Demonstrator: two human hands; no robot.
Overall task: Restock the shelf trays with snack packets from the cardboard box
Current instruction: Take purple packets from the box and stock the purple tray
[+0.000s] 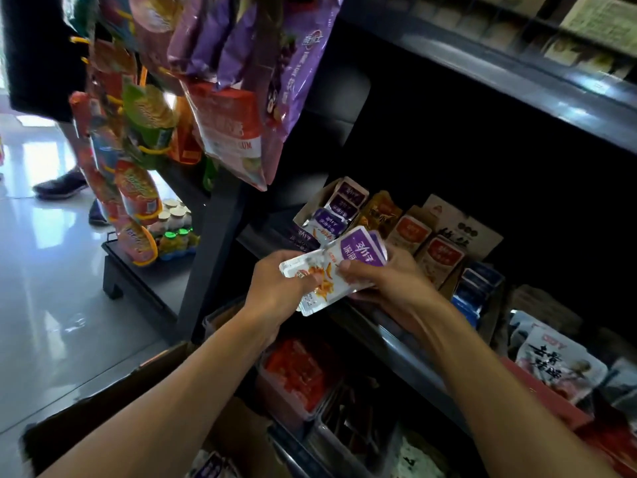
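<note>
Both hands hold a stack of purple-and-white snack packets (339,267) in front of the middle shelf. My left hand (275,288) pinches the stack's left end, and my right hand (382,281) grips its right side from beneath. Just behind the stack, a shelf tray (312,203) holds the same purple packets standing in a row. The open cardboard box (165,377) lies on the floor at lower left, under my left forearm, with a purple packet (213,465) showing inside it.
Trays of gold, red (437,260) and blue (479,288) packets stand to the right of the purple tray. Bags hang from a rack (220,98) at upper left. A person's shoes (60,186) are on the tiled floor. The lower shelf holds red packets (296,370).
</note>
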